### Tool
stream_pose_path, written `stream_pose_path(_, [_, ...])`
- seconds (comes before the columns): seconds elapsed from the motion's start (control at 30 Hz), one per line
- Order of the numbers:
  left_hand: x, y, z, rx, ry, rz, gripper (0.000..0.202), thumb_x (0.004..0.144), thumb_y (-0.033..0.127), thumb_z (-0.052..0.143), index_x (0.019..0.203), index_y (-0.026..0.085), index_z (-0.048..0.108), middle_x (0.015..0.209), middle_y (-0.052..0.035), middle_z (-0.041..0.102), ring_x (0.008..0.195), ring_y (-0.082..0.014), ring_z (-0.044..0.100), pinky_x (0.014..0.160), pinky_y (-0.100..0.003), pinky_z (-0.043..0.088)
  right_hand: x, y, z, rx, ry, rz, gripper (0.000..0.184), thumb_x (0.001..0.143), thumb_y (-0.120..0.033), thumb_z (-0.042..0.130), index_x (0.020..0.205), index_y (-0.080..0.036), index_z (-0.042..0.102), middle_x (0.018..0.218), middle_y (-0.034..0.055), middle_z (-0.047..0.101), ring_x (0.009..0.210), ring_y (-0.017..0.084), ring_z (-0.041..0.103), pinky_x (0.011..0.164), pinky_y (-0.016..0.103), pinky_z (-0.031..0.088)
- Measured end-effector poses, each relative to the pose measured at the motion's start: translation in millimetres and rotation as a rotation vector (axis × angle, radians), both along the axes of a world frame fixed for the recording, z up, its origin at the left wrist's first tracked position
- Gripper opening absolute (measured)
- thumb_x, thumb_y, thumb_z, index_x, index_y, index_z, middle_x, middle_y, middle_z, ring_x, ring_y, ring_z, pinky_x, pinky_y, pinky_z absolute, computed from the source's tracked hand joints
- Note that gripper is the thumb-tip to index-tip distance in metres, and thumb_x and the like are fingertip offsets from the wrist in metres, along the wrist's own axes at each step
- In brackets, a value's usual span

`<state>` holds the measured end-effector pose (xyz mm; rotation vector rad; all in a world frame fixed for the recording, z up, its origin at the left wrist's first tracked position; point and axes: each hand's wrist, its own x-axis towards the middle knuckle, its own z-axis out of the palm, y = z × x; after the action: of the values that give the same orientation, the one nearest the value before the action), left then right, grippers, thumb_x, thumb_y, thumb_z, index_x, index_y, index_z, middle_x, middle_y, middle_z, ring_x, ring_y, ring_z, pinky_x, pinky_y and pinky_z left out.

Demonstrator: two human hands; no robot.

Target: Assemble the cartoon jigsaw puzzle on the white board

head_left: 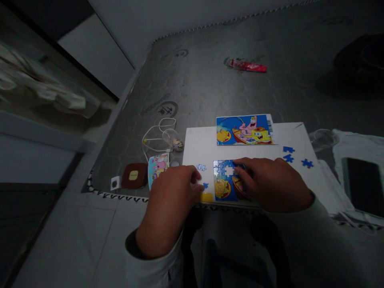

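Observation:
A partly built cartoon jigsaw [223, 182] lies on a white board [198, 144] at the near edge of a grey mattress. My right hand [267, 184] rests on the jigsaw's right side, fingers bent and fingertips pressing near a gap in the blue area. My left hand [172, 188] sits curled on the board's left edge, next to a small blue piece [205, 185] and a yellow piece [207, 197]. Another loose piece [201, 167] lies just above the left hand. A reference picture card [244, 129] lies at the board's far side.
Three blue loose pieces [295, 156] lie on the board's right. Left of the board are a puzzle box [158, 166], a brown case [134, 176], a white cable [157, 138] and a small bag. A red wrapper [247, 66] lies farther back. A dark phone [363, 184] rests on white cloth.

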<state>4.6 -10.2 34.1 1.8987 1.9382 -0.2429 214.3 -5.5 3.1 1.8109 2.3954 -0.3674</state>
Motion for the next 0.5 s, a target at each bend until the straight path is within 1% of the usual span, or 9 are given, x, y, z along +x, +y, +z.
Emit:
stream_pose_path(0.07, [4,0,-2.8,-0.029,0.025,-0.022,0.019,0.077,0.027,0.077,0.095,0.031,0.075,0.097,0.0013,0.076,0.092,-0.0256,0.068,0.071,-0.034,0.042,2,0,0.1,0.001,0.004,-0.017,0.043,0.1,-0.04,0.035,0.125,-0.025,0.066,0.115,0.0068,0.075,0.092,0.03,0.071,0.074,0.043,0.045])
stream_pose_path(0.17, [7,2,-6.3,-0.059,0.043,-0.034,0.012,0.076,0.03,0.076,0.088,0.032,0.076,0.093,-0.0002,0.076,0.09,-0.0263,0.068,0.068,-0.034,0.041,5,0,-0.8,0.006,0.021,-0.042,0.042,0.099,-0.041,0.036,0.123,-0.026,0.067,0.11,0.0066,0.076,0.088,0.029,0.071,0.072,0.042,0.045])
stream_pose_path(0.23, [8,3,-7.8,-0.067,0.029,-0.041,0.008,0.077,0.03,0.075,0.085,0.031,0.076,0.09,-0.0007,0.075,0.087,-0.025,0.068,0.068,-0.034,0.04,9,1,-2.0,0.021,0.037,-0.069,0.041,0.098,-0.041,0.037,0.121,-0.027,0.068,0.105,0.0059,0.077,0.084,0.028,0.071,0.07,0.041,0.044])
stream_pose_path(0.4, [5,2,-8.8,-0.069,-0.015,-0.08,0.006,0.08,0.024,0.069,0.082,0.026,0.074,0.082,-0.0029,0.074,0.078,-0.0215,0.067,0.064,-0.031,0.038,20,3,-4.8,0.074,0.071,-0.123,0.037,0.095,-0.041,0.043,0.115,-0.029,0.072,0.098,0.0054,0.077,0.074,0.026,0.068,0.063,0.038,0.042])
stream_pose_path(0.5, [4,1,-8.9,-0.048,-0.058,-0.094,0.008,0.08,0.02,0.066,0.083,0.025,0.072,0.084,-0.0031,0.073,0.078,-0.0213,0.066,0.064,-0.03,0.038,29,4,-5.7,0.097,0.096,-0.139,0.038,0.093,-0.043,0.045,0.113,-0.029,0.074,0.088,0.0059,0.077,0.066,0.025,0.066,0.057,0.036,0.039])
